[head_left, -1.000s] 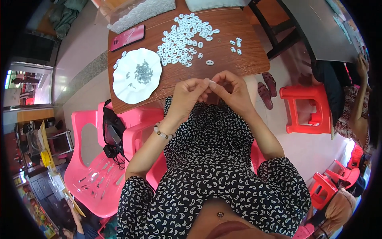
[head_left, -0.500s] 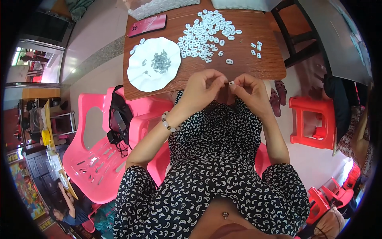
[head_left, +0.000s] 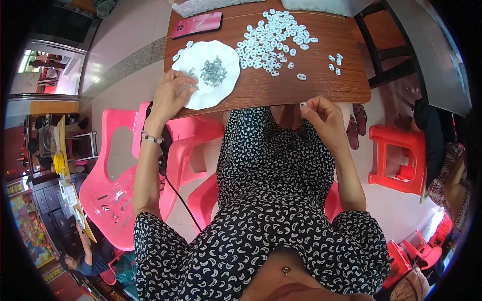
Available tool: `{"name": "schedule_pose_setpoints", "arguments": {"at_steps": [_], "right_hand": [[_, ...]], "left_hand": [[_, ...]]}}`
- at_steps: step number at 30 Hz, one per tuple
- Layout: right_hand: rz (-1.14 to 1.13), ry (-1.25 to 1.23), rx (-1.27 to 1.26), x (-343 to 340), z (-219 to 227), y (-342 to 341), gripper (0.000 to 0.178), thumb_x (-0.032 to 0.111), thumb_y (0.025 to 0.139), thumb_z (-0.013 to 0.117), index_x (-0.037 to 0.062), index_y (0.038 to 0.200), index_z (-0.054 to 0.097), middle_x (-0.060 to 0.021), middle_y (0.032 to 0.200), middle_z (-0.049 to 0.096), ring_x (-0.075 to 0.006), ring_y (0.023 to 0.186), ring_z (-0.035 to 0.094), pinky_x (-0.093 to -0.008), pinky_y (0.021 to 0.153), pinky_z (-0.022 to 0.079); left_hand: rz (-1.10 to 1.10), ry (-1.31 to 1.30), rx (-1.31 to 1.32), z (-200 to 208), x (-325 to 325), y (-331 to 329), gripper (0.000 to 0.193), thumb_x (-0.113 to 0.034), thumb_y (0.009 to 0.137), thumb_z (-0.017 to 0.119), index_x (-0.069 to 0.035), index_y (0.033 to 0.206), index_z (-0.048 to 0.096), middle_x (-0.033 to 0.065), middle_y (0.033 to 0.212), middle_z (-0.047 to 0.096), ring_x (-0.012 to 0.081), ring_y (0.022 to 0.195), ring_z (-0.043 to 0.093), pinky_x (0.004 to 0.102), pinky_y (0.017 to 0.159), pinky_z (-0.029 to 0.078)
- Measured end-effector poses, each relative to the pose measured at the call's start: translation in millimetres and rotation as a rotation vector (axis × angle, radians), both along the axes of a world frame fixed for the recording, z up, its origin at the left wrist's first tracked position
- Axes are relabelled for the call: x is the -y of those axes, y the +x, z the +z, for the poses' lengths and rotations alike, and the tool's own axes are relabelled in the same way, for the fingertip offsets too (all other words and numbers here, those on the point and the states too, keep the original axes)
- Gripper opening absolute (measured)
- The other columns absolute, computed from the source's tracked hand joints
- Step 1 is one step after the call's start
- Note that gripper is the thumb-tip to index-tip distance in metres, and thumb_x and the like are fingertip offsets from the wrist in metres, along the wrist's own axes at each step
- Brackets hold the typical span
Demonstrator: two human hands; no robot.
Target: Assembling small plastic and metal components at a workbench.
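My left hand (head_left: 169,98) is at the lower left rim of a white wavy-edged plate (head_left: 207,99), fingertips pinched together over it. Whatever lies between those fingertips is too small to make out. A heap of small grey metal pieces, like tiny screws or pins (head_left: 213,72), lies on the plate, with a few strays nearer my fingers. Just off the table's front edge, my right hand (head_left: 326,120) pinches a small white plastic piece (head_left: 303,105) with a dark hole. Many similar white oval two-hole pieces (head_left: 273,42) are piled on the brown wooden table (head_left: 326,88).
A pink phone (head_left: 198,25) lies behind the plate. Several smaller white pieces (head_left: 338,63) sit apart on the right. Clear containers (head_left: 216,5) stand at the far edge. Pink plastic chairs (head_left: 113,200) are at my left, a red stool (head_left: 396,158) at my right.
My left hand has left my right hand's side and moved left to the plate. The right hand still holds the white piece. The view has shifted slightly.
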State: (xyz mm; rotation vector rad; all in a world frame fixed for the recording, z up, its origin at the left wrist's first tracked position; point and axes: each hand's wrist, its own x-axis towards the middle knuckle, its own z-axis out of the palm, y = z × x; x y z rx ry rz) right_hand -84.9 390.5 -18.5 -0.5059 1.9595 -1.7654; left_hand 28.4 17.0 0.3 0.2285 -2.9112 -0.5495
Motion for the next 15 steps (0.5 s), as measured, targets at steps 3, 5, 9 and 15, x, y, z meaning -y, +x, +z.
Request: {"name": "schedule_pose_setpoints", "arguments": {"at_steps": [3, 5, 9, 15], "right_hand": [[0.012, 0.023, -0.02, 2, 5, 3, 0.014, 0.015, 0.089, 0.064, 0.0017, 0.085, 0.06, 0.0033, 0.072, 0.059, -0.0022, 0.062, 0.052, -0.0171, 0.054, 0.041], [0.013, 0.045, -0.017, 2, 7, 4, 0.014, 0.015, 0.089, 0.064, 0.0017, 0.086, 0.06, 0.0035, 0.072, 0.059, -0.0022, 0.062, 0.052, -0.017, 0.054, 0.041], [0.007, 0.042, -0.029, 3, 0, 4, 0.014, 0.014, 0.089, 0.065, 0.0018, 0.085, 0.06, 0.0039, 0.072, 0.059, -0.0016, 0.063, 0.05, -0.0171, 0.055, 0.04], [0.024, -0.027, -0.036, 8, -3, 1, 0.011, 0.012, 0.088, 0.065, 0.0026, 0.085, 0.059, 0.0051, 0.074, 0.057, -0.0002, 0.065, 0.049, -0.0163, 0.057, 0.039]], "left_hand": [[-0.041, 0.059, 0.036, -8, 1, -1, 0.017, -0.018, 0.079, 0.069, -0.012, 0.095, 0.069, 0.0085, 0.098, 0.055, 0.0288, 0.1, 0.049, 0.0383, 0.086, 0.042], [-0.051, 0.025, 0.016, -8, 0, -3, 0.017, -0.017, 0.078, 0.07, -0.011, 0.094, 0.068, 0.0082, 0.097, 0.055, 0.0292, 0.099, 0.049, 0.0386, 0.086, 0.042], [-0.085, 0.006, 0.015, -9, -4, -9, 0.015, -0.017, 0.079, 0.069, -0.009, 0.091, 0.066, 0.0085, 0.098, 0.055, 0.0295, 0.099, 0.048, 0.0382, 0.086, 0.042], [0.021, 0.127, -0.116, -6, -20, -17, 0.013, -0.013, 0.083, 0.066, -0.002, 0.09, 0.064, 0.0105, 0.091, 0.062, 0.0247, 0.088, 0.057, 0.0344, 0.082, 0.045]]}}
